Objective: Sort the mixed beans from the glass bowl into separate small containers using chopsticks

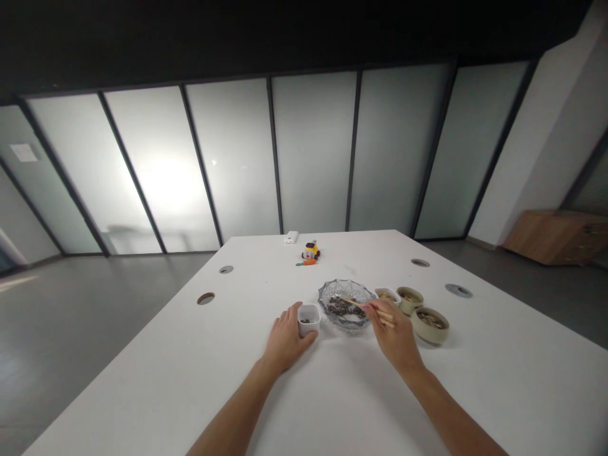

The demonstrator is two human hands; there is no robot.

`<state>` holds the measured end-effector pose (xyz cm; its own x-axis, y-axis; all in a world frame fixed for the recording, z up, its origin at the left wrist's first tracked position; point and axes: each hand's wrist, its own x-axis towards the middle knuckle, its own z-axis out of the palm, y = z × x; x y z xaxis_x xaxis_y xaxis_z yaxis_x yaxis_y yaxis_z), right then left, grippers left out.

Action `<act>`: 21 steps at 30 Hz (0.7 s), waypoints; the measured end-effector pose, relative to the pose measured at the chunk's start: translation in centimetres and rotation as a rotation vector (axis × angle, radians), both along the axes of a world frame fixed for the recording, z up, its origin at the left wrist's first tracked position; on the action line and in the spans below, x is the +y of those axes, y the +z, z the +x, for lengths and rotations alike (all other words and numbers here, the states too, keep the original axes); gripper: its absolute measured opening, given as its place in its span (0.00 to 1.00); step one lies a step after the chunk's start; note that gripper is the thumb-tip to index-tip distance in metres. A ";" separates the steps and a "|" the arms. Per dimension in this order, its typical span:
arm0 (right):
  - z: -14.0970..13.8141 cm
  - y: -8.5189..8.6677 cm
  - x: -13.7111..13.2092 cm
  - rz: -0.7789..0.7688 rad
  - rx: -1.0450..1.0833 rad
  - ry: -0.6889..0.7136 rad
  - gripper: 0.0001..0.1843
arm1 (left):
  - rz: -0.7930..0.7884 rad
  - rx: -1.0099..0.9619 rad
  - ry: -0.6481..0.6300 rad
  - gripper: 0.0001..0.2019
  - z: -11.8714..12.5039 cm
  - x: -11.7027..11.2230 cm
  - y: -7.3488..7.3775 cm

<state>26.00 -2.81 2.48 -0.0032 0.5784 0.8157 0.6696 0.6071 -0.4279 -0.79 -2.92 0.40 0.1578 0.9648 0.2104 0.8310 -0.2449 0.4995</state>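
The left hand (pixel 285 342) lies on the table (pixel 166 367), fingers half-curled round the near side of a white cup (pixel 308 318) with dark bits in it, thumb touching its base. The right hand (pixel 396 339) pinches a pair of chopsticks (pixel 356 303), fingers narrow. They lie nearly flat, long axis running from the hand up and left, tips in the dark pieces in a glass bowl (pixel 346 304) just right of the cup. Three small bowls (pixel 430 324) sit right of it. Farther off stands a toy (pixel 310 251).
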 end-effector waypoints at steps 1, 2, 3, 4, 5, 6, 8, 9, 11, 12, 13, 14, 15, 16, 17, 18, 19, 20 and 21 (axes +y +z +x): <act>0.0 0.1 0.0 0.001 0.007 -0.007 0.14 | 0.002 0.000 0.000 0.36 0.0 0.0 0.0; 0.0 0.1 0.1 0.001 0.014 -0.011 0.15 | 0.001 0.000 0.000 0.36 0.0 0.0 0.1; 0.0 0.1 0.1 -0.002 0.020 -0.011 0.15 | -0.001 0.002 0.001 0.36 0.0 -0.1 0.1; 0.0 0.2 0.1 -0.006 0.024 -0.007 0.15 | -0.005 0.005 0.002 0.36 0.0 -0.1 0.1; 0.0 0.2 0.1 -0.011 0.028 -0.001 0.16 | -0.009 0.008 0.004 0.36 0.0 -0.1 0.2; 0.0 0.2 0.0 -0.015 0.031 0.004 0.16 | -0.012 0.011 0.006 0.36 0.0 -0.2 0.3; 0.0 0.3 0.0 -0.021 0.037 0.010 0.16 | -0.015 0.014 0.009 0.36 0.0 -0.3 0.4; 0.0 0.3 -0.1 -0.025 0.041 0.010 0.16 | -0.014 0.013 0.011 0.36 0.1 -0.3 0.5; 0.0 0.4 -0.1 -0.034 0.047 0.010 0.16 | -0.013 0.008 0.012 0.36 0.1 -0.4 0.6; -0.1 0.4 -0.2 -0.038 0.050 0.012 0.16 | -0.015 0.006 0.011 0.36 0.1 -0.5 0.6; -0.1 0.4 -0.2 -0.039 0.056 0.016 0.17 | -0.017 0.005 0.012 0.36 0.1 -0.5 0.7; -0.1 0.5 -0.2 -0.038 0.062 0.020 0.17 | -0.020 0.006 0.014 0.36 0.2 -0.5 0.7; -0.1 0.4 -0.2 -0.035 0.068 0.023 0.17 | -0.022 0.006 0.017 0.36 0.2 -0.5 0.7; -0.1 0.4 -0.2 -0.034 0.074 0.024 0.17 | -0.023 0.007 0.020 0.36 0.2 -0.6 0.7; -0.1 0.4 -0.2 -0.033 0.080 0.023 0.17 | -0.023 0.006 0.022 0.36 0.2 -0.6 0.7; -0.1 0.3 -0.2 -0.031 0.084 0.019 0.16 | -0.022 0.004 0.023 0.36 0.2 -0.5 0.7; -0.1 0.2 -0.2 -0.029 0.086 0.014 0.16 | -0.018 0.000 0.023 0.36 0.2 -0.5 0.6; -0.1 0.1 -0.2 -0.026 0.087 0.010 0.16 | -0.015 -0.004 0.023 0.36 0.2 -0.5 0.6; -0.1 0.0 -0.1 -0.022 0.086 0.010 0.16 | -0.013 -0.008 0.022 0.36 0.2 -0.5 0.6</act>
<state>25.88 -2.95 2.53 0.0606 0.5962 0.8005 0.6238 0.6035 -0.4967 -0.55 -3.43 0.99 0.1347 0.9708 0.1986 0.8323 -0.2196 0.5089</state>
